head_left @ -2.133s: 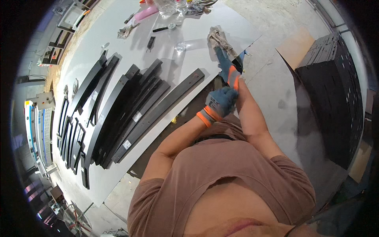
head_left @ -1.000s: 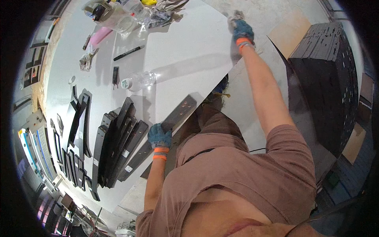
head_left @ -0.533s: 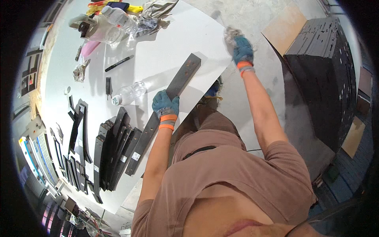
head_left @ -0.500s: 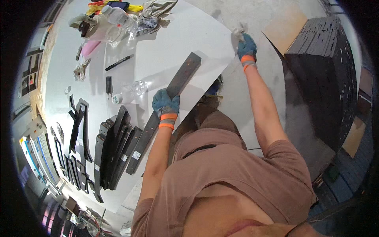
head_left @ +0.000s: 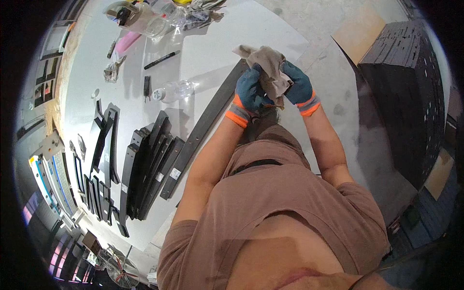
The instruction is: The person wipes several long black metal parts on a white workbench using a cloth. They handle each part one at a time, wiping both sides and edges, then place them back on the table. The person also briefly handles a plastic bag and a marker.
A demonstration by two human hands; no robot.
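Note:
A crumpled grey-beige rag (head_left: 271, 72) is stretched between my two gloved hands. My left hand (head_left: 250, 92), in a blue glove with an orange cuff, grips its left side. On the right side, my right hand (head_left: 298, 85) has its fingers closed on the cloth. Beneath and left of them, a long dark bar (head_left: 208, 118) with small holes and a white label lies along the near edge of the white table (head_left: 208, 53). The far end of the bar is partly covered by my left hand and the rag.
Several black bars (head_left: 145, 169) lie bunched on the table's left. A clear bottle (head_left: 176, 91), a black marker (head_left: 162, 60) and a pink object (head_left: 128, 42) lie farther back. A tall stack of dark panels (head_left: 401, 96) stands on the right. A fan (head_left: 121, 270) is at lower left.
My left hand has let go of the dark bar and moved right to the rag. My right hand has brought the rag in from the far right. The view has shifted slightly.

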